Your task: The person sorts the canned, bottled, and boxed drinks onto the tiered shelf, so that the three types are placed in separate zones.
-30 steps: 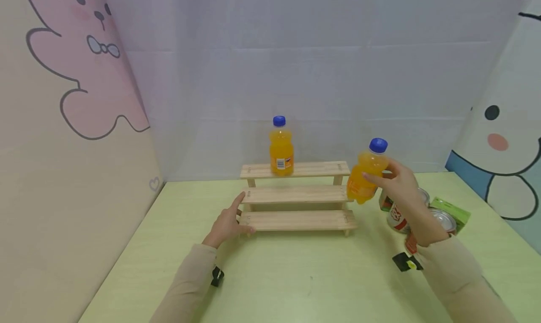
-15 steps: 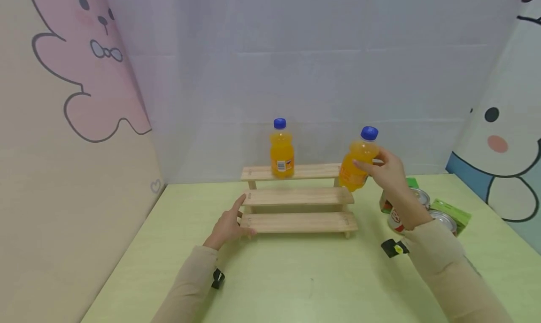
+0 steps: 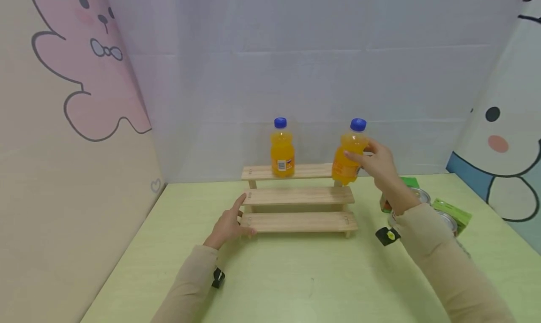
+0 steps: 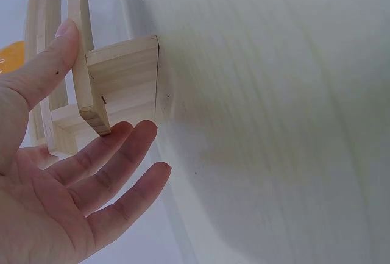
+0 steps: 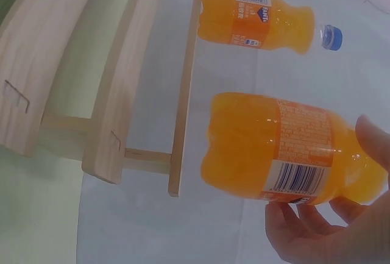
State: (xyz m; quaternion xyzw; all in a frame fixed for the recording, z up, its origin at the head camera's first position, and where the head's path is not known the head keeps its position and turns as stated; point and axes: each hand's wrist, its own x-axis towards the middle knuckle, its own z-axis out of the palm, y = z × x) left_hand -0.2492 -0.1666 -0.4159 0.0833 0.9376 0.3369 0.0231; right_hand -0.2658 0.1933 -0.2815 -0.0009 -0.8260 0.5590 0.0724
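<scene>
In the head view my right hand (image 3: 377,162) holds an orange soda bottle (image 3: 349,158) with a blue cap by its upper part, thumb in front and fingers behind. The bottle tilts slightly, and the right wrist view shows its base apart from the top board of a three-step wooden rack (image 3: 297,196). A second orange soda bottle (image 3: 282,153) stands upright on that top board, left of the middle. My left hand (image 3: 227,227) touches the rack's left end, its thumb (image 4: 46,66) on the lowest board and its other fingers spread loosely beside the boards.
On the table right of the rack are several cans and boxes, among them a silver-topped can (image 3: 421,196) and a green box (image 3: 452,215), partly hidden by my right arm. A hanging white cloth (image 3: 203,144) closes off the back behind the rack.
My right hand has carried the bottle left and up, from beside the rack to the right end of its top board, and it leans less. My left hand has stayed on the rack.
</scene>
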